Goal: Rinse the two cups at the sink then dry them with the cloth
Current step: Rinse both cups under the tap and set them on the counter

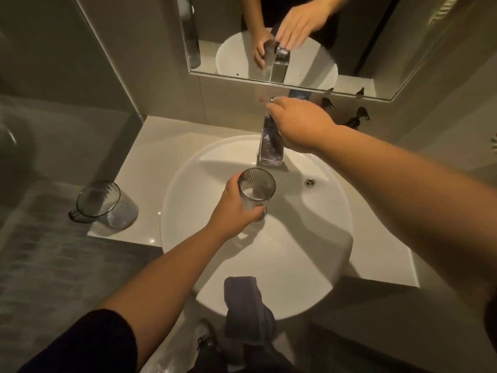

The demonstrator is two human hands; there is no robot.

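Observation:
My left hand [233, 208] grips a ribbed grey glass cup [256, 190] upright over the white sink basin [317, 232], just below the chrome tap's spout [271, 142]. A little water seems to lie in the cup's bottom. My right hand [298, 125] rests on top of the tap, fingers over its lever. A second clear grey cup with a handle [103, 204] stands on the counter left of the basin. A dark grey cloth [246, 310] hangs over the basin's front rim.
A mirror [376, 36] on the wall reflects both hands and the tap. Dark pump bottles [355, 118] stand at the back right of the counter [139, 168]. The overflow hole [309, 182] sits right of the tap. A glass partition [67, 103] lies to the left.

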